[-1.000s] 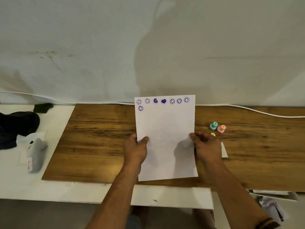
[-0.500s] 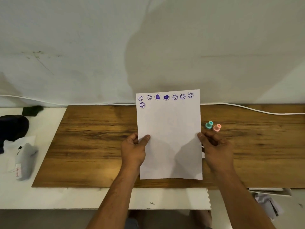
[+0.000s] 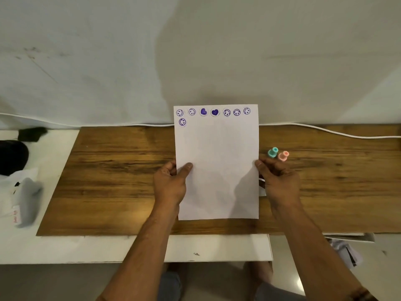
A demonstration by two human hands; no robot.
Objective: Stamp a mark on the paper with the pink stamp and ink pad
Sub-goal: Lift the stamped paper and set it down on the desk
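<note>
A white sheet of paper (image 3: 217,161) with several purple stamped marks along its top edge is held above the wooden board (image 3: 121,170). My left hand (image 3: 171,183) pinches its left edge, thumb on top. At the paper's right edge my right hand (image 3: 277,181) grips it with the fingertips. The pink stamp (image 3: 283,155) lies on the board just beyond my right hand, beside a teal stamp (image 3: 272,152). No ink pad is clearly visible; a white corner (image 3: 262,192) shows under my right hand.
A white cable (image 3: 325,131) runs along the wall at the board's far edge. On the white surface to the left lie a black object (image 3: 13,157) and a grey item on white wrapping (image 3: 26,198). Crumpled papers (image 3: 345,250) lie at lower right.
The paper has been lifted and shifted slightly right and away, its top edge now over the wall. Both hands kept their grip on its sides.
</note>
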